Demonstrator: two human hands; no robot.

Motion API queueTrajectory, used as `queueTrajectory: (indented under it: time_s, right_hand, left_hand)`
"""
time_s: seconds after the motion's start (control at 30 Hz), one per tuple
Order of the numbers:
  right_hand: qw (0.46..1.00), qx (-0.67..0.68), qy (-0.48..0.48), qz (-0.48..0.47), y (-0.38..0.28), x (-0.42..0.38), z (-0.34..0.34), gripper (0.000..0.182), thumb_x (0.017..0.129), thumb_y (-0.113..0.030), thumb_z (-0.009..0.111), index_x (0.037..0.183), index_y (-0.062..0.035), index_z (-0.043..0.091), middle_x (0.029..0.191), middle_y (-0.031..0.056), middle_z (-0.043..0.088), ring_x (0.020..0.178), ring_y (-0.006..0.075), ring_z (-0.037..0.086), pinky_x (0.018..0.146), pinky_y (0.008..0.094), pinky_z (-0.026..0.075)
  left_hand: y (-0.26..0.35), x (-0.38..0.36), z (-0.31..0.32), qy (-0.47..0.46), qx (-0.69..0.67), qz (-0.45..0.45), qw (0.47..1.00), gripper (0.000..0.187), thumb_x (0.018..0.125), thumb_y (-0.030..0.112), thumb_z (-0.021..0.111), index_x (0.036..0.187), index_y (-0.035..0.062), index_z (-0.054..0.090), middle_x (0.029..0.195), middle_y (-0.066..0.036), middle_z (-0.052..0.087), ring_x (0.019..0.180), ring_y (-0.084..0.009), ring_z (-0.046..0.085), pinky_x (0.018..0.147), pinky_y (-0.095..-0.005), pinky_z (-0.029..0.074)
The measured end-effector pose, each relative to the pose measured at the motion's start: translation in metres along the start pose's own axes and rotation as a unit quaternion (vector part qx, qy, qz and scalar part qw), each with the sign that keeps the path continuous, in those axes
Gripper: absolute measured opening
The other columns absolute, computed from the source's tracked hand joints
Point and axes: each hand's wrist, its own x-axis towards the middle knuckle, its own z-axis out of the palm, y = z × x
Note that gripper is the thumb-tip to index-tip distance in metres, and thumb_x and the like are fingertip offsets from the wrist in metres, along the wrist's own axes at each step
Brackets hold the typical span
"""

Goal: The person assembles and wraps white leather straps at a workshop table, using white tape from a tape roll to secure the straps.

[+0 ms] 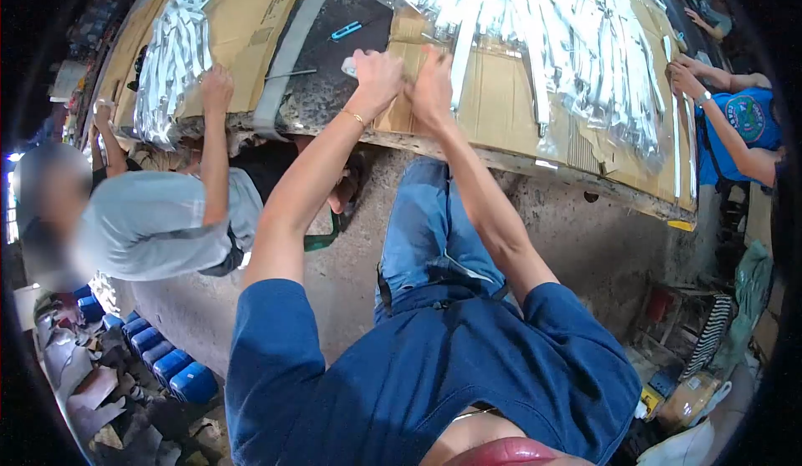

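Broadly, cardboard (501, 106) covers much of the counter (322, 94), a grey-shirted person (150, 225) at its left end, a blue-shirted person (745, 127) at its right. White strips (501, 6), long, glossy and overlapping, fan over its far right part, some in clear plastic. A blue tool (346, 30) and thin rod (292, 73) lie left of its middle. Above its near edge, the left fingers (386, 69) curl round a small pale piece (349, 66); the right fingers (433, 63) are bent, their hold unclear.

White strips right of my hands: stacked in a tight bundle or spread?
Spread. The white strips fan out over the cardboard, several lower ends lying apart with bare cardboard between them.
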Motion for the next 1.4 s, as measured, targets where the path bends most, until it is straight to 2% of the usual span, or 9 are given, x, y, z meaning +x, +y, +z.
queueTrajectory:
  time_s: [0.2, 0.27, 0.47, 0.67, 0.77, 0.93, 1.0, 1.23, 1.4]
  right_hand:
    - [0.96, 0.263, 0.011, 0.09, 0.027, -0.026, -0.087, 0.017, 0.088, -0.012, 0.063, 0.093, 0.0034, 0.065, 0.089, 0.0165, 0.065, 0.075, 0.0243, 0.065, 0.067, 0.033, 0.052]
    - [0.97, 0.223, 0.021, 0.095, 0.037, -0.046, -0.115, 0.017, 0.088, -0.013, 0.065, 0.092, 0.0032, 0.068, 0.081, 0.0136, 0.068, 0.072, 0.0178, 0.066, 0.064, 0.0292, 0.051]
    - [0.935, 0.274, -0.06, 0.216, 0.057, -0.099, -0.149, 0.014, 0.085, -0.008, 0.069, 0.094, 0.0022, 0.071, 0.076, 0.0023, 0.068, 0.067, 0.0066, 0.058, 0.061, 0.0216, 0.047]
    - [0.919, 0.3, -0.163, 0.2, 0.061, -0.111, -0.171, 0.012, 0.086, -0.007, 0.068, 0.094, 0.0014, 0.07, 0.076, -0.0003, 0.065, 0.07, 0.0049, 0.056, 0.062, 0.0197, 0.045]
    - [0.91, 0.314, -0.211, 0.169, 0.062, -0.105, -0.18, 0.012, 0.087, -0.007, 0.067, 0.096, 0.0011, 0.069, 0.078, -0.0004, 0.065, 0.072, 0.0047, 0.056, 0.064, 0.0197, 0.046]
    - [0.907, 0.311, -0.219, 0.182, 0.075, -0.085, -0.182, 0.013, 0.088, -0.008, 0.067, 0.098, 0.0006, 0.069, 0.08, -0.0002, 0.066, 0.075, 0.0049, 0.057, 0.067, 0.0207, 0.046]
    - [0.907, 0.306, -0.213, 0.199, 0.082, -0.08, -0.18, 0.014, 0.088, -0.009, 0.067, 0.098, 0.0004, 0.069, 0.082, 0.0001, 0.066, 0.076, 0.0055, 0.058, 0.068, 0.0212, 0.047]
    - [0.92, 0.311, -0.168, 0.168, 0.084, -0.029, -0.176, 0.023, 0.085, -0.007, 0.068, 0.107, 0.0011, 0.067, 0.091, 0.003, 0.067, 0.085, 0.0091, 0.061, 0.077, 0.0234, 0.049]
    - [0.922, 0.348, -0.147, 0.087, 0.088, 0.017, -0.143, 0.044, 0.079, -0.002, 0.072, 0.121, 0.0029, 0.058, 0.111, 0.0105, 0.066, 0.107, 0.0168, 0.062, 0.091, 0.0308, 0.052]
  left_hand:
    - [-0.013, -0.026, 0.008, 0.057, -0.007, 0.041, 0.998, 0.03, 0.079, 0.029, 0.065, 0.102, 0.0091, 0.069, 0.115, -0.014, 0.061, 0.114, -0.0278, 0.052, 0.099, -0.0619, 0.031]
    - [-0.025, -0.038, 0.019, 0.25, -0.059, 0.039, 0.966, 0.043, 0.081, 0.039, 0.065, 0.115, 0.0122, 0.062, 0.12, -0.012, 0.056, 0.119, -0.029, 0.049, 0.098, -0.06, 0.033]
    - [-0.017, -0.103, 0.011, 0.32, -0.186, -0.041, 0.928, 0.067, 0.076, 0.029, 0.074, 0.133, 0.009, 0.045, 0.135, -0.019, 0.044, 0.133, -0.0372, 0.035, 0.107, -0.0548, 0.03]
    - [0.102, -0.156, 0.148, 0.084, -0.687, -0.14, 0.708, 0.032, 0.078, 0.007, 0.069, 0.107, -0.0024, 0.059, 0.115, -0.019, 0.06, 0.11, -0.0289, 0.058, 0.096, -0.0377, 0.044]
    - [0.133, -0.139, 0.162, 0.187, -0.768, -0.14, 0.597, 0.024, 0.079, 0.005, 0.069, 0.101, -0.0011, 0.062, 0.102, -0.013, 0.067, 0.096, -0.0238, 0.064, 0.088, -0.0344, 0.048]
    - [0.105, -0.179, 0.128, -0.062, -0.712, -0.082, 0.695, 0.039, 0.082, 0.002, 0.066, 0.119, 0.0007, 0.052, 0.088, -0.009, 0.069, 0.083, -0.0171, 0.066, 0.082, -0.0306, 0.051]
    - [0.098, -0.191, 0.077, -0.045, -0.824, -0.125, 0.55, 0.031, 0.086, 0.0, 0.062, 0.115, -0.0012, 0.052, 0.086, -0.011, 0.066, 0.081, -0.0178, 0.065, 0.078, -0.0319, 0.053]
    - [0.057, -0.088, 0.003, -0.122, -0.893, 0.025, 0.433, 0.043, 0.083, -0.006, 0.045, 0.125, -0.0143, 0.046, 0.122, -0.029, 0.058, 0.116, -0.0317, 0.059, 0.085, -0.0335, 0.055]
    - [0.056, -0.01, 0.001, -0.106, -0.821, 0.016, 0.561, 0.031, 0.09, 0.006, 0.054, 0.115, -0.0106, 0.055, 0.102, -0.022, 0.066, 0.087, -0.0223, 0.068, 0.062, -0.0223, 0.053]
